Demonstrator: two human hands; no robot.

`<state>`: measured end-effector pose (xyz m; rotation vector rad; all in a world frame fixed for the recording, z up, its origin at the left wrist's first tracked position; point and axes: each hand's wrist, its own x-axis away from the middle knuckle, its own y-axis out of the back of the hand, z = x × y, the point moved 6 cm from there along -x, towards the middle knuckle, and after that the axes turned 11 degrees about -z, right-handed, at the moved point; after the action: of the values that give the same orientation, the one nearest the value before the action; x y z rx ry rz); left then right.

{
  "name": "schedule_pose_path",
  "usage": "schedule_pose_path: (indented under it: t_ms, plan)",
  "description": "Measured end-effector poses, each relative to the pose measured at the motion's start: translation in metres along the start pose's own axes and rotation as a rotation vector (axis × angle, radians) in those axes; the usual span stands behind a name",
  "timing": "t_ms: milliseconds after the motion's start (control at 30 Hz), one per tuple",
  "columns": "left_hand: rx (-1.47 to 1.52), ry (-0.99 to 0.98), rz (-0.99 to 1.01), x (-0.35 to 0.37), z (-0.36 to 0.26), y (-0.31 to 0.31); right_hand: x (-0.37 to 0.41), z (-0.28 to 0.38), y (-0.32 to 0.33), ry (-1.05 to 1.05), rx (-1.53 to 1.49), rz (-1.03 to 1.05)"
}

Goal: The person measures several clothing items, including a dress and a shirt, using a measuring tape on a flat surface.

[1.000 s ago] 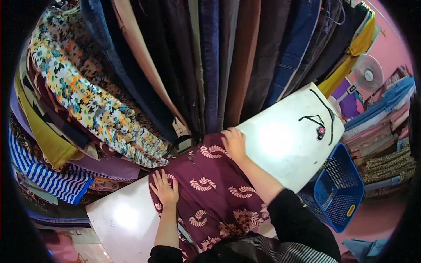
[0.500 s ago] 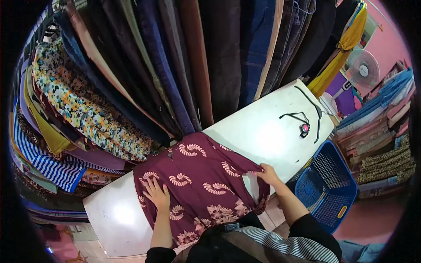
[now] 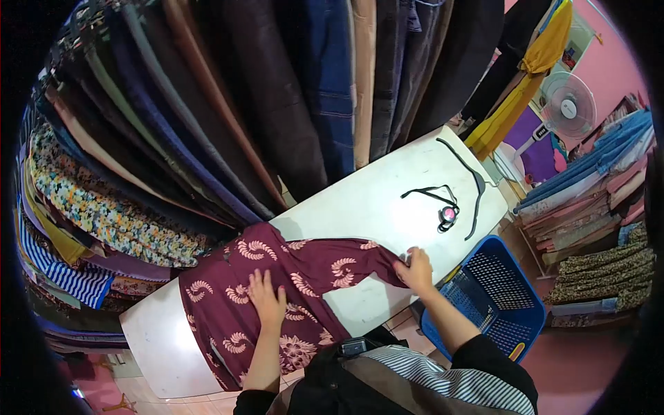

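Note:
A maroon long-sleeved top with pale curled-leaf and flower motifs lies across the white table, its lower edge hanging toward my body. My left hand rests flat on the cloth, fingers spread. One sleeve stretches out to the right over the tabletop, and at its end my right hand grips the fabric with fingers closed. White table surface shows below the sleeve, between it and the body of the top.
A black hanger and a strapped dark item with a pink face lie toward the table's right end. Beside it stands a blue basket. Hanging trousers crowd the far edge. A fan stands at right.
My right hand has pulled the sleeve straight out along the table, so it lies flatter. My left hand stays flat on the cloth. The view has shifted, moving the racks leftward.

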<state>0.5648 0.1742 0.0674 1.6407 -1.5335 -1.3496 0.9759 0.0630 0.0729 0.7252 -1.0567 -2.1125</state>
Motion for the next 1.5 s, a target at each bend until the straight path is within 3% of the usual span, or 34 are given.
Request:
schedule_pose_path:
  t_ms: [67, 200, 333, 433, 533, 700, 833, 933, 1000, 1067, 1167, 1200, 1267, 1367, 1500]
  plan:
    - [0.064, -0.086, 0.034, -0.013, -0.041, -0.019, 0.022, -0.002, 0.007, 0.045, 0.120, 0.110]
    - [0.046, -0.209, 0.137, -0.028, -0.095, -0.048, 0.025, -0.035, 0.007, 0.218, 0.138, 0.084]
    - [-0.055, -0.229, 0.211, -0.032, -0.111, -0.075, -0.020, -0.088, 0.019, 0.046, 0.145, 0.058]
    - [-0.108, -0.197, 0.279, -0.035, -0.124, -0.081, -0.052, -0.115, 0.035, -0.018, 0.076, -0.124]
    - [-0.132, -0.170, 0.320, -0.039, -0.136, -0.082, -0.057, -0.121, 0.044, -0.034, -0.090, -0.143]
    - [-0.111, -0.163, 0.324, -0.045, -0.137, -0.090, -0.035, -0.116, 0.040, 0.132, -0.229, 0.057]
    - [-0.131, -0.160, 0.345, -0.047, -0.135, -0.096, -0.039, -0.138, 0.028, -0.052, -0.384, 0.072]
    - [-0.130, -0.158, 0.358, -0.047, -0.136, -0.097, -0.029, -0.094, 0.052, 0.170, -0.272, 0.278]
    - [-0.117, -0.158, 0.358, -0.048, -0.138, -0.099, -0.009, -0.077, 0.048, 0.505, -0.060, 0.324]
    - [-0.098, -0.154, 0.352, -0.048, -0.137, -0.100, -0.007, -0.104, 0.029, 0.431, -0.054, 0.320]
    - [-0.094, -0.166, 0.346, -0.047, -0.142, -0.100, -0.038, -0.128, 0.044, -0.175, -0.381, 0.144]
    - [-0.099, -0.173, 0.351, -0.046, -0.143, -0.101, -0.051, -0.122, 0.056, -0.044, -0.380, 0.007]
    - [-0.107, -0.191, 0.360, -0.046, -0.146, -0.104, -0.060, -0.103, 0.072, 0.132, -0.117, -0.071]
    - [-0.095, -0.189, 0.354, -0.046, -0.151, -0.101, -0.065, -0.140, 0.036, -0.067, -0.163, 0.134]
    - [-0.067, -0.190, 0.367, -0.045, -0.150, -0.099, -0.110, -0.142, 0.051, -0.051, -0.153, -0.189]
